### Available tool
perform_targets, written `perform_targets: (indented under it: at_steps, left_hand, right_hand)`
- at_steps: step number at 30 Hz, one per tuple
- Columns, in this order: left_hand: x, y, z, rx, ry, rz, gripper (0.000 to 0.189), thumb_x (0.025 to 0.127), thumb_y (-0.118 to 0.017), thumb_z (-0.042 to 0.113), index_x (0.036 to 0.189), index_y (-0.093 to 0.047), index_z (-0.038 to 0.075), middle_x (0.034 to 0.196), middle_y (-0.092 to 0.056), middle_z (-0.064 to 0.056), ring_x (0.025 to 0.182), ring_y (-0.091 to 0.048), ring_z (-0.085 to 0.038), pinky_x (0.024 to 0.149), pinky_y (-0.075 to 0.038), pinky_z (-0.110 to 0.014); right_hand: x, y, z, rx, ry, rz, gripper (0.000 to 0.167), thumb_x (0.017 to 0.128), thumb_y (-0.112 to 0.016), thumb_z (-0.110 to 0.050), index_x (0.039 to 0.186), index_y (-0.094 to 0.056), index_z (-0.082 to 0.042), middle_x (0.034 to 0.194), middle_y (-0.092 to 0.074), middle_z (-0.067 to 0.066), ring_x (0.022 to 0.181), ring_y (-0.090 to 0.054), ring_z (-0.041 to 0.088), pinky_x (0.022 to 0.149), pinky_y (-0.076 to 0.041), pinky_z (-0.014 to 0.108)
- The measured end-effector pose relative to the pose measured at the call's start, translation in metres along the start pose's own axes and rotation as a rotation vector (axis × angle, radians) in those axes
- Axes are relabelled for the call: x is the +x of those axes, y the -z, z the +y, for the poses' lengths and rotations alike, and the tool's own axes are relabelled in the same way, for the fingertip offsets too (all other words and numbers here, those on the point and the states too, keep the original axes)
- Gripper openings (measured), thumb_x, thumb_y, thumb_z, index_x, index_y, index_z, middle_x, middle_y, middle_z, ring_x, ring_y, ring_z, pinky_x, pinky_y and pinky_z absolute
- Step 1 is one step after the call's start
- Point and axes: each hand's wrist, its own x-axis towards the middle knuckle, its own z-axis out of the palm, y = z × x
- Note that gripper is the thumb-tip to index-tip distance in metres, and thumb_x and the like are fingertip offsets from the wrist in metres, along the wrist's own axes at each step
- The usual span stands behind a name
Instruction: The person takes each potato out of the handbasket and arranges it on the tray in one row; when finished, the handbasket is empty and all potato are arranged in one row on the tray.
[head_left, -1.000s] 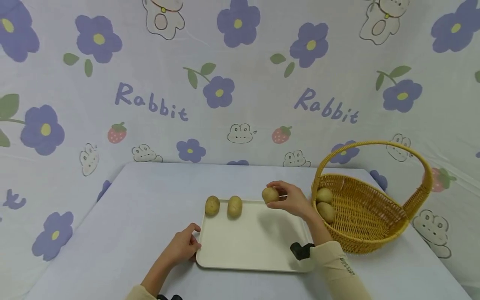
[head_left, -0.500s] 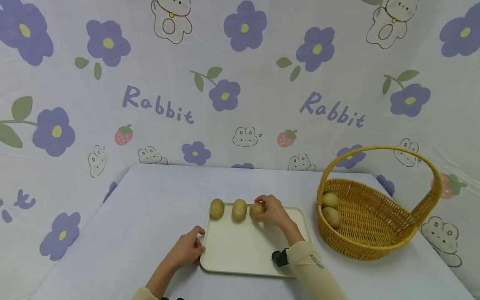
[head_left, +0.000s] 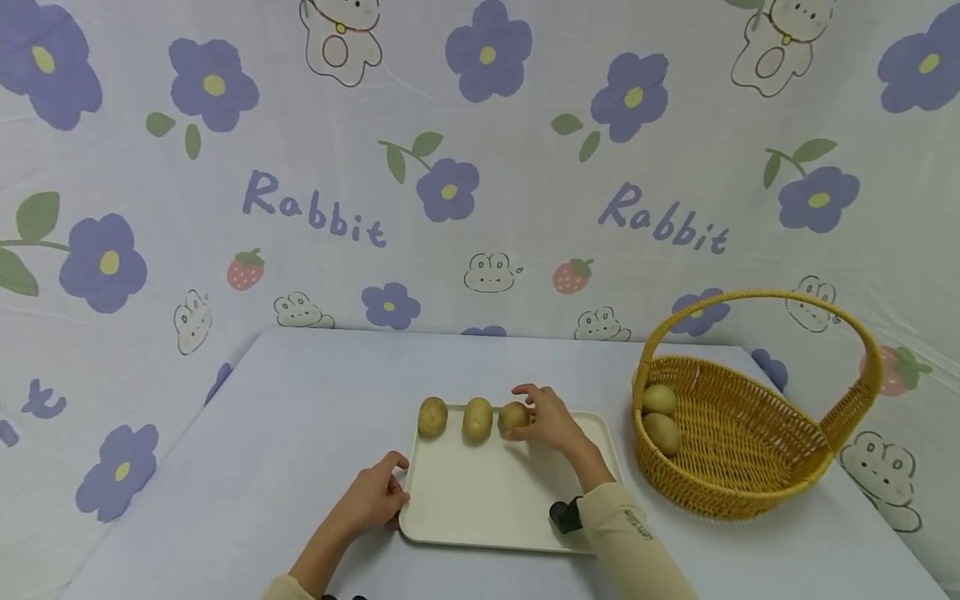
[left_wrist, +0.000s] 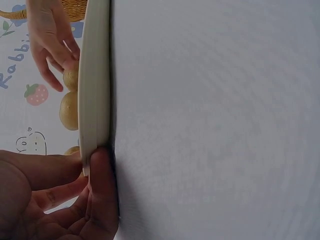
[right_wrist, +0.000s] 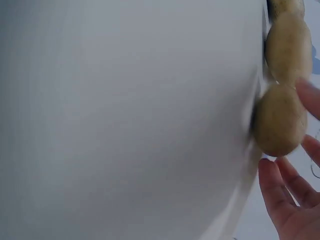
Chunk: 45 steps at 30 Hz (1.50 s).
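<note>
**Cream tray, three potatoes in a row**

Cream plastic is what catches the eye from the head view: a flat tray [head_left: 495, 500] lies on the lilac-covered counter [head_left: 300, 400], and three potatoes sit along its far edge. The right hand [head_left: 551, 419] rests at the third potato [head_left: 513, 416], fingers loosely spread beside it and touching it rather than wrapped round it. Just left of that one stand the middle potato [head_left: 477, 418] and the left potato [head_left: 432, 416], close together. The left hand [head_left: 371, 497] holds the tray's near left corner. To the right, apart from the tray, a wicker basket [head_left: 750, 467] with a hoop handle holds two more potatoes [head_left: 660, 417].

From the left wrist, the tray's rim [left_wrist: 95, 85] runs edge-on, with the thumb [left_wrist: 102, 190] lying along it and the fingers curled at its underside, a light pinch on the corner.

From the right wrist, the third potato [right_wrist: 280, 120] sits against the tray's raised lip, and the fingertips [right_wrist: 280, 190] fan out straight and relaxed next to it, not closed.

By the look of it, the potato is firm, fairly heavy for its size, with dry matt skin that should not slip; being rounded, it may roll on the smooth tray. A hold across its middle, thumb opposite fingers, seems safest.
</note>
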Motion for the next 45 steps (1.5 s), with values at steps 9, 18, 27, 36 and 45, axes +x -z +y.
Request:
perform_targets:
  at_steps: [9,18,27,36,45]
  left_hand:
    - [0.002,-0.003,0.002,0.0,0.012,0.0,0.037,0.081,-0.061,-0.008,0.115,-0.045,-0.006,0.065,-0.052,-0.006,0.048,-0.053,-0.015,0.047,-0.044,-0.028]
    - [0.001,-0.004,-0.001,0.006,0.051,0.019,0.038,0.08,-0.061,-0.008,0.115,-0.046,-0.003,0.066,-0.052,-0.006,0.049,-0.053,-0.015,0.047,-0.045,-0.027]
    - [0.0,-0.004,0.002,-0.008,0.019,0.024,0.037,0.08,-0.06,-0.009,0.114,-0.046,-0.005,0.065,-0.052,-0.006,0.048,-0.052,-0.015,0.046,-0.044,-0.027]
    - [0.0,-0.003,0.002,-0.012,0.016,0.027,0.037,0.08,-0.061,-0.009,0.114,-0.047,-0.005,0.065,-0.052,-0.006,0.048,-0.052,-0.015,0.046,-0.045,-0.027]
    - [0.0,-0.005,0.002,0.003,0.05,0.028,0.038,0.08,-0.061,-0.008,0.115,-0.047,-0.003,0.066,-0.052,-0.006,0.049,-0.052,-0.015,0.047,-0.044,-0.028]
  right_hand:
    - [-0.018,0.058,0.005,0.098,0.078,-0.002,0.042,0.079,-0.074,-0.014,0.116,-0.057,-0.002,0.11,-0.058,0.015,0.101,-0.056,0.034,0.086,-0.049,0.039]
    - [-0.054,0.121,0.026,0.253,0.068,0.036,0.036,0.084,-0.069,-0.02,0.113,-0.058,-0.001,0.111,-0.059,0.016,0.099,-0.058,0.027,0.08,-0.049,0.026]
    - [-0.087,0.179,0.055,0.222,0.03,0.153,0.038,0.088,-0.065,-0.024,0.115,-0.055,0.002,0.105,-0.06,0.005,0.092,-0.058,0.01,0.078,-0.046,0.019]
    - [-0.094,0.216,0.066,0.147,-0.038,0.234,0.038,0.089,-0.063,-0.03,0.119,-0.055,-0.008,0.104,-0.06,-0.007,0.092,-0.058,0.003,0.077,-0.046,0.019]
    - [-0.089,0.226,0.085,0.185,-0.065,0.216,0.036,0.09,-0.062,-0.027,0.121,-0.054,-0.012,0.105,-0.058,-0.01,0.092,-0.06,0.003,0.075,-0.048,0.017]
